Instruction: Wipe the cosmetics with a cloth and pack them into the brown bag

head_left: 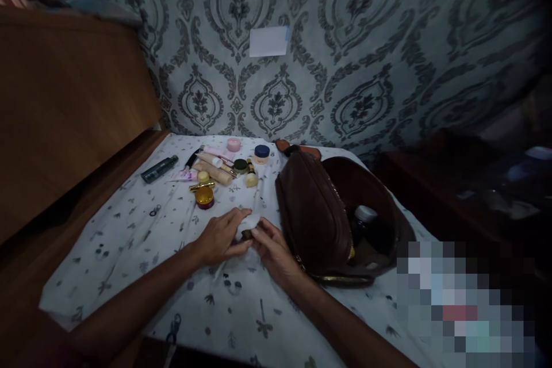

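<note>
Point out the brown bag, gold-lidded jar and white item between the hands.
Brown bag (310, 213), head view: outer side.
Gold-lidded jar (204, 194), head view: lid top.
White item (249, 221), head view: upper side.

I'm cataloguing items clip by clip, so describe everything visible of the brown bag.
The brown bag looks like smooth leather, with gold-coloured zip teeth along its edges. It gapes open, and a pale-capped container shows in its dark interior. It rests on the patterned white cloth, right of the cosmetics in the picture. The right hand is beside it, not gripping it.
</note>
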Demonstrator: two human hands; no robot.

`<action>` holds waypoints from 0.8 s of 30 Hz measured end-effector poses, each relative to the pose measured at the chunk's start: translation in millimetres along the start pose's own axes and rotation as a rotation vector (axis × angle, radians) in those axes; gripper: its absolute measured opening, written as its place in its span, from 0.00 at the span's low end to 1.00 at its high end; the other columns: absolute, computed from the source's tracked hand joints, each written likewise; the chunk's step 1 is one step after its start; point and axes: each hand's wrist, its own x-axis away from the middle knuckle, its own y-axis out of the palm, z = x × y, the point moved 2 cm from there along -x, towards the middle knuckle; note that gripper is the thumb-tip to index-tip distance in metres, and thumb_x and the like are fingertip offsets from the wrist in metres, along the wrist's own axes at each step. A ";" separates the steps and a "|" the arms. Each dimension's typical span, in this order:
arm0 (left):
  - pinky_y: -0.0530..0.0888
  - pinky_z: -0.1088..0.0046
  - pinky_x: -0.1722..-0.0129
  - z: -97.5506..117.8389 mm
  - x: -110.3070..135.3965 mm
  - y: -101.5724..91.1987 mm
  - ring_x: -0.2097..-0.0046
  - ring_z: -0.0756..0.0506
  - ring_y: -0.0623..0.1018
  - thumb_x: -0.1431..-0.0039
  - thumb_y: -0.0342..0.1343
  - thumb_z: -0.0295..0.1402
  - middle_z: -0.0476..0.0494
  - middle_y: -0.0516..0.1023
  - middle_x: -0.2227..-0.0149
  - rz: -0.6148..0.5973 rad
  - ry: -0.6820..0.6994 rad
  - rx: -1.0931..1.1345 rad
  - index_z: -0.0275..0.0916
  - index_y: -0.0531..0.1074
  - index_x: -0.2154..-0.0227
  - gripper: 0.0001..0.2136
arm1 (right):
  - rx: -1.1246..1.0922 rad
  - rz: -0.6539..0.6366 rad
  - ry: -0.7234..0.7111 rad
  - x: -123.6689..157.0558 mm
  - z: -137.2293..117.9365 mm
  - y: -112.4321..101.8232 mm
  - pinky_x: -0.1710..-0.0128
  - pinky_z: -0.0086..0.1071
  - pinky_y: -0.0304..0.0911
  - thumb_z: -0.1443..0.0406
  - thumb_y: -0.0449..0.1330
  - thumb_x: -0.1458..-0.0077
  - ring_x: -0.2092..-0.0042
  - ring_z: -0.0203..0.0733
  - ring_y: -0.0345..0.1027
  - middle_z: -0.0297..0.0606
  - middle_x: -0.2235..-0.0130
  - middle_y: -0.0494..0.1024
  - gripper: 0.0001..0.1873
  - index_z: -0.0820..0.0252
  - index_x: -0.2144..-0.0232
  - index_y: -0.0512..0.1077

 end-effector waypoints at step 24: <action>0.76 0.67 0.56 -2.3 -1.0 0.5 0.55 0.43 0.79 0.32 0.44 0.38 0.39 0.77 0.54 -0.022 0.052 -0.070 0.40 0.64 0.42 0.18 | -0.012 0.006 0.018 -1.5 4.1 -5.0 0.70 0.28 0.64 0.56 0.73 0.58 0.68 0.36 0.69 0.31 0.68 0.76 0.18 0.56 0.68 0.72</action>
